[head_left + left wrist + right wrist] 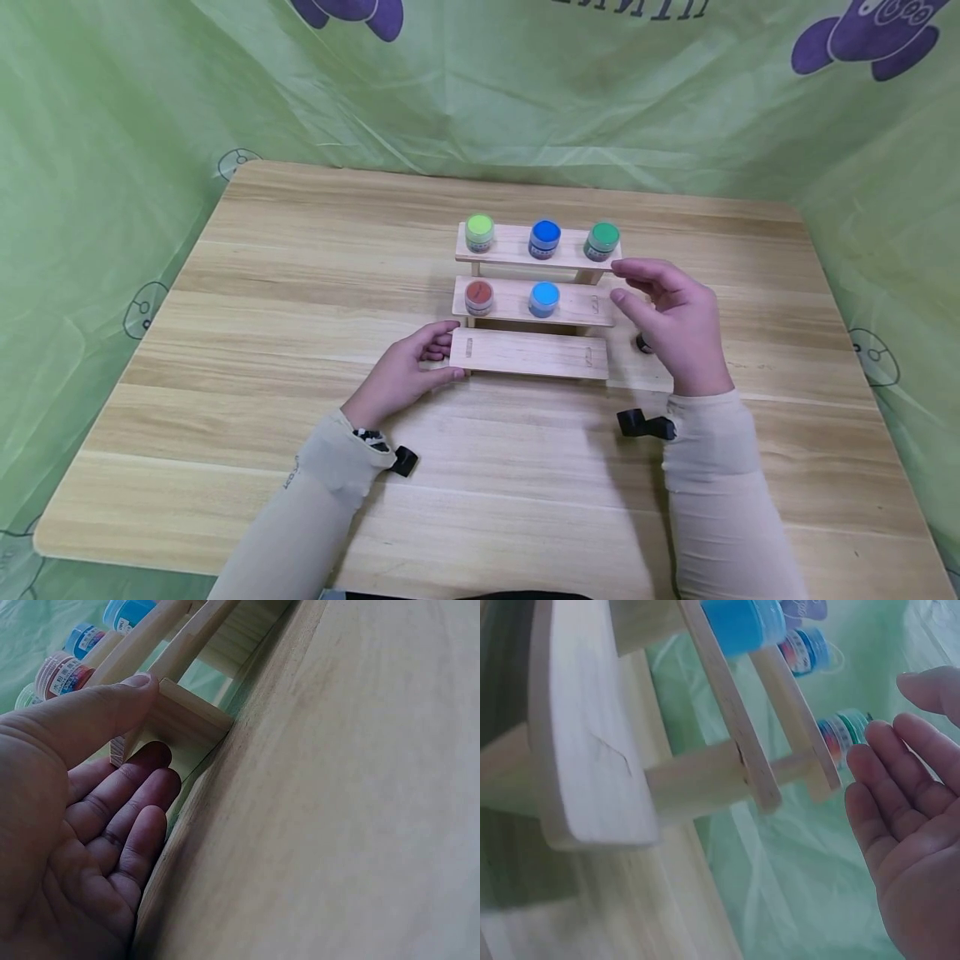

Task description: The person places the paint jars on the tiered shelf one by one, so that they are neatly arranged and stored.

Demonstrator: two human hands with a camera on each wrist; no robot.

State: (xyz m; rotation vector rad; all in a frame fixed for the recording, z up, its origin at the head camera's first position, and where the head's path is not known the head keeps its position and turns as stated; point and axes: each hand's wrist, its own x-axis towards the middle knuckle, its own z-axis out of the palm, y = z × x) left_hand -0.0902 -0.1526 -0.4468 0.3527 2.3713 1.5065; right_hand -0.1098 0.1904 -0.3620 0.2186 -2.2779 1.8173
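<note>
A three-step wooden stand (pixel 528 354) sits on the table. My left hand (pixel 408 371) holds the left end of its lowest step, thumb at the front corner and index finger at the back one. In the left wrist view the thumb (pixel 112 709) presses the board's edge. My right hand (pixel 678 321) hovers beside the stand's right end, fingers extended and holding nothing. On the top step stand a light green jar (pixel 480 233), a dark blue jar (pixel 544 239) and a green jar (pixel 602 241). The middle step bears a reddish-brown jar (pixel 478 297) and a light blue jar (pixel 543 299).
A small dark object (pixel 643 343) lies on the table, partly hidden by my right hand. The wooden table (pixel 225 400) extends to both sides of the stand. Green fabric (pixel 525 108) with purple figures hangs behind and at the sides.
</note>
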